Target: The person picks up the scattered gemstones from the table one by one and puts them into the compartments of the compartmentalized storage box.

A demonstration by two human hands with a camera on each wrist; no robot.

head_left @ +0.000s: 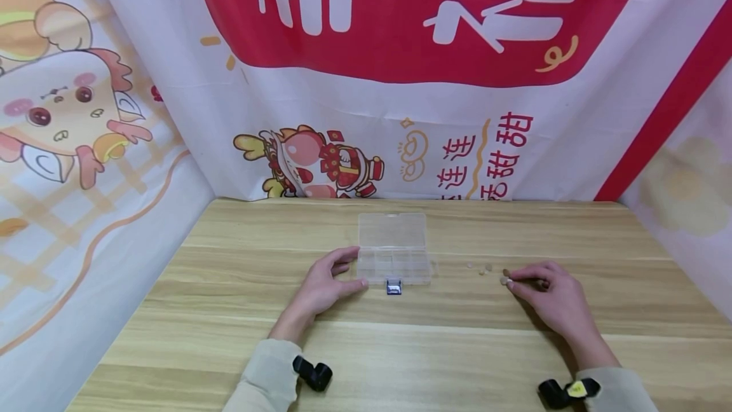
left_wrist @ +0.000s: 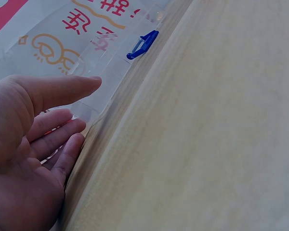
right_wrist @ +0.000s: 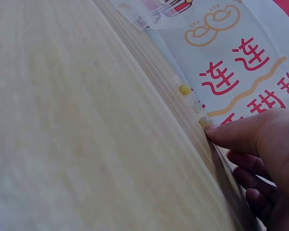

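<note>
A clear plastic compartment box (head_left: 393,266) stands on the table with its lid (head_left: 392,229) raised at the back. A blue clasp (head_left: 394,287) hangs at its front edge. My left hand (head_left: 325,281) rests against the box's left end, thumb along the front corner and the other fingers loosely extended at the side. To the right of the box, my right hand (head_left: 551,294) pinches a small pale bead (right_wrist: 205,121) at the thumb tip; the index finger is hidden in the right wrist view. A brownish bead (head_left: 506,271) lies by the index fingertip.
Between the box and my right hand lie a few more small beads (head_left: 488,267), among them a round yellow one (right_wrist: 185,89). The wood-grain table (head_left: 429,361) ends at a printed cloth (head_left: 394,100) behind, with more cloth at both sides.
</note>
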